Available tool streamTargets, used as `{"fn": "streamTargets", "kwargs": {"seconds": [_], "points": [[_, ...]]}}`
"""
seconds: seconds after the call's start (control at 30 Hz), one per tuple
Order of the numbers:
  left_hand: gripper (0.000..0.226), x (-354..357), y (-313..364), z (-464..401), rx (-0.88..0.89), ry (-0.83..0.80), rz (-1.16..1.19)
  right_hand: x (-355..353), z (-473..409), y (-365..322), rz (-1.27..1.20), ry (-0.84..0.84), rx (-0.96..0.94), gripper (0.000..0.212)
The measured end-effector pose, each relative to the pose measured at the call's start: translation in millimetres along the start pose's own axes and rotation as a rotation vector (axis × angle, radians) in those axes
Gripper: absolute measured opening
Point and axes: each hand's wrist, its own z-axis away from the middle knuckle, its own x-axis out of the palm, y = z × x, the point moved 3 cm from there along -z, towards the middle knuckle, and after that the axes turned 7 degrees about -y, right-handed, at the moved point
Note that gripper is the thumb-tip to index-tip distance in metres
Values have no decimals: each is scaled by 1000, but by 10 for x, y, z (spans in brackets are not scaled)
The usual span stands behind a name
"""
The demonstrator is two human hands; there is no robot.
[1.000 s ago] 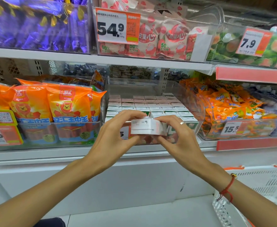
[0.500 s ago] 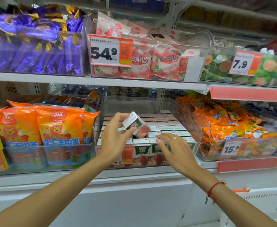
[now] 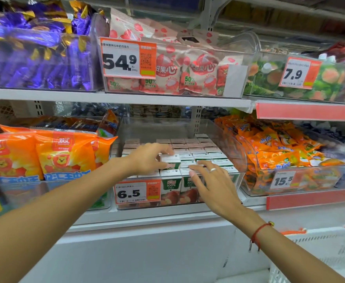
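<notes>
Far to the left of the left hand's fingers, orange plastic sausage bags printed with a lion [image 3: 65, 158] stand packed in a clear bin. The left hand [image 3: 147, 159] reaches into the next bin, a clear plastic shelf bin [image 3: 236, 152] filled with rows of small juice cartons [image 3: 198, 150]. Its fingers curl over the top of one small white-topped green juice carton [image 3: 171, 158] and the thumb presses the carton's front, so the carton is pinched between them. That carton stands upright among the rows, a little behind the front row, its top slightly higher than its neighbours. Below these fingers, an orange-and-white paper price tag reading 6.5 [image 3: 135, 193] hangs on the bin's front wall.

Just right of the pinched carton, the right hand [image 3: 212, 182] lies palm down with its fingers spread and nearly straight, the tips touching the tops of the front cartons and gripping nothing. A silver ring [image 3: 213, 169] sits on one finger, and a red string bracelet [image 3: 259, 234] circles the wrist.

Well right of those fingers, small orange foil snack packets [image 3: 279, 152] fill another clear bin. Below and right of them, a white plastic basket [image 3: 330, 254] shows at the frame's corner.
</notes>
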Motion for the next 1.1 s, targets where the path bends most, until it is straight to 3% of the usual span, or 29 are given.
{"fn": "streamTargets", "kwargs": {"seconds": [0.07,0.3,0.43,0.57,0.67,0.87,1.1], "points": [[38,91,-42,-22,-16,-59,-15,7,9,10,13,8,4,46],[36,204,-82,144,-6,51,-15,-6,6,-1,32,-3,-12,44],[38,297,-97,528,-46,258,-45,-106,-95,-2,-101,-50,-28,37],[37,480,-114,1016,19,400,-235,-194,-492,-96,-98,-82,-97,32],[40,509,-126,1095,72,408,-346,-183,-841,-250,-87,-201,-129,28],[43,526,-166,1056,58,403,-273,-163,-1050,-401,-159,-461,-213,22],[42,452,-199,1050,20,382,-319,-121,-1059,-340,-155,-420,-263,23]]}}
